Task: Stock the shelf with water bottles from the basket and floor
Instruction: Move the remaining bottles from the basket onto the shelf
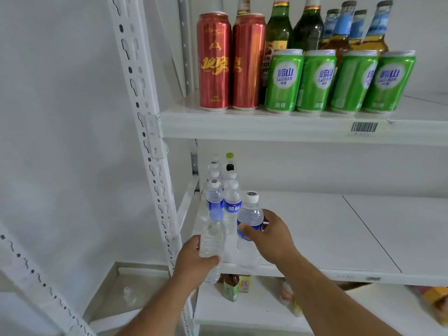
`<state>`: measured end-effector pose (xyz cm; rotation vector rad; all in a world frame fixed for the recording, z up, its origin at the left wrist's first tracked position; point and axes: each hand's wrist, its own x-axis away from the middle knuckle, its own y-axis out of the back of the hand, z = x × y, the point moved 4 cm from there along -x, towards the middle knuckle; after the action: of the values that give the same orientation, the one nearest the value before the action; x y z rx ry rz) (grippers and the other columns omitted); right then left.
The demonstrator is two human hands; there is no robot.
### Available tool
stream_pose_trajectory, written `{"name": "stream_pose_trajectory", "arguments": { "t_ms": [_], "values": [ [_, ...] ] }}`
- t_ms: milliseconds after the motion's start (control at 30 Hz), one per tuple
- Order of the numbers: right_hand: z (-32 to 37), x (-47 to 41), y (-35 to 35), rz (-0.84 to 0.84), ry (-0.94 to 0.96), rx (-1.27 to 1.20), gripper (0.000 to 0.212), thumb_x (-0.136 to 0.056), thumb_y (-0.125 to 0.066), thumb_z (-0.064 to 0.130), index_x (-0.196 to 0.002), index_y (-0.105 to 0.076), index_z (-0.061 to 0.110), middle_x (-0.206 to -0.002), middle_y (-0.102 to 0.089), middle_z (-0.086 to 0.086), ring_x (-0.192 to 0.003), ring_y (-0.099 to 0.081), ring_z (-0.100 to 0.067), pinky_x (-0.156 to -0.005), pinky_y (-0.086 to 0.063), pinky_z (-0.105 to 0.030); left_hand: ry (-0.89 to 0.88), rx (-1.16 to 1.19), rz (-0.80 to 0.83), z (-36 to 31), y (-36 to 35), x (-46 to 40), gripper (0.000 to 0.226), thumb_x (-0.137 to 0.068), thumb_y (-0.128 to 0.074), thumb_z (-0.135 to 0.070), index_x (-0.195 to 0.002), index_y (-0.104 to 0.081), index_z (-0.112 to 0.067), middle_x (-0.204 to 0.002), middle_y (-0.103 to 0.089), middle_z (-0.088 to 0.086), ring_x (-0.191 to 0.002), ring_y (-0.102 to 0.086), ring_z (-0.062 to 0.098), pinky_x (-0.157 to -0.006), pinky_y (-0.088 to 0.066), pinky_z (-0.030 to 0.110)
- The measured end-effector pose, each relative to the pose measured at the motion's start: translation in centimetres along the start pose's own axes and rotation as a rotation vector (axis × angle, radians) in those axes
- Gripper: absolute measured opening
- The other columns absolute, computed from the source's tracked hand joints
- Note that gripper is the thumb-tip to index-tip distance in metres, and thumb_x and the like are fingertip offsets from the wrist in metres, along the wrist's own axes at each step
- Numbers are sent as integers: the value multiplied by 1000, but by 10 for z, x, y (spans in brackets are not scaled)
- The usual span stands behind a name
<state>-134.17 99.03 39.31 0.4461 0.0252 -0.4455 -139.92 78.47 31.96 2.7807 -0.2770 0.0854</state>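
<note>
Both hands are at the near left corner of the middle shelf [315, 229], each wrapped around a water bottle. The left hand [194, 259] grips a clear bottle with a blue cap [212, 238] around its lower body, fingers curled round the near side; the bottle stands roughly upright with its long axis vertical, cap up and leaning slightly to the right, its base hanging just off the shelf's near edge. The right hand [270, 235] grasps a second bottle with a white cap [249, 219], thumb across the blue label and fingers curled round the far side; this one is also upright, cap pointing up, base on the shelf near the front edge. Just behind them two rows of water bottles [224, 202] run toward the far wall at the left end, all upright, caps up. The upper shelf carries two red cans [230, 61], four green cans [339, 81] and glass bottles [308, 27] behind them. Below, on the bottom shelf, a few coloured packages [232, 287] are partly hidden.
</note>
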Motion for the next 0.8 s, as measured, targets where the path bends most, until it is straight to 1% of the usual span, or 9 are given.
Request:
{"name": "stream_pose_trajectory", "arguments": {
  "t_ms": [67, 133, 200, 300, 367, 433, 600, 700, 800],
  "values": [
    [-3, -12, -8, 2, -3, 15, 16, -74, -77, 32, -85, -66, 33, -79, -69, 21, -72, -62, -1, -59, -47, -17, -1, -10, 8, 3, -1, -15, 35, -67, -82, -16, -93, -64, -30, -87, -74, -11, -81, -69, 3, -67, -50, 21],
    [-5, -22, -14, 0, -9, 26, 16, -74, -76, 35, -85, -65, 34, -80, -67, 25, -72, -61, 2, -54, -44, -10, -4, -21, 13, 5, -4, -30, 37, -66, -83, -17, -95, -64, -30, -88, -73, -11, -82, -69, 3, -68, -49, 20],
    [-9, -33, -19, -5, -24, 21, 17, -72, -77, 36, -85, -65, 34, -80, -67, 20, -69, -59, -1, -52, -43, -9, -3, -33, 13, 6, -7, -44, 38, -65, -84, -18, -96, -64, -29, -88, -73, -11, -82, -68, 2, -67, -48, 18],
    [-17, -49, -27, 7, -52, 24, 17, -71, -75, 35, -83, -65, 30, -79, -68, 8, -62, -56, -4, -58, -46, -21, 12, -46, -2, 8, -11, -62, 40, -64, -84, -19, -97, -64, -29, -86, -70, -13, -73, -63, -10, -58, -41, 5],
    [-22, -58, -31, 22, -56, 26, 17, -72, -76, 34, -86, -66, 30, -80, -69, 7, -68, -60, -8, -61, -47, -23, 26, -44, -17, 9, -13, -70, 39, -64, -84, -19, -94, -62, -32, -84, -69, -16, -71, -60, -17, -53, -40, 3],
    [-26, -66, -35, 37, -56, 39, 19, -73, -76, 33, -88, -65, 29, -82, -70, 5, -73, -62, -14, -62, -48, -23, 36, -38, -24, 10, -15, -78, 39, -64, -85, -19, -89, -60, -36, -84, -69, -16, -72, -59, -19, -54, -41, 4],
    [-35, -86, -45, 47, -68, 45, 22, -73, -76, 31, -91, -65, 23, -84, -69, 1, -70, -59, -14, -60, -47, -24, 33, -26, -31, 11, -22, -98, 38, -65, -84, -17, -89, -61, -36, -85, -71, -11, -74, -64, -10, -61, -44, 11],
    [-40, -96, -51, 49, -89, 34, 23, -72, -76, 31, -90, -66, 22, -83, -70, 3, -74, -62, -17, -61, -48, -23, 36, -9, -27, 15, -26, -110, 40, -65, -85, -15, -91, -61, -35, -89, -72, -10, -83, -66, 1, -66, -48, 18],
    [-44, -101, -58, 61, -102, 21, 21, -70, -75, 30, -88, -65, 24, -81, -69, 4, -73, -63, -16, -60, -48, -23, 43, 4, -17, 19, -27, -119, 46, -66, -85, -14, -100, -61, -34, -95, -70, -11, -89, -66, 7, -73, -50, 24]
  ]
}}
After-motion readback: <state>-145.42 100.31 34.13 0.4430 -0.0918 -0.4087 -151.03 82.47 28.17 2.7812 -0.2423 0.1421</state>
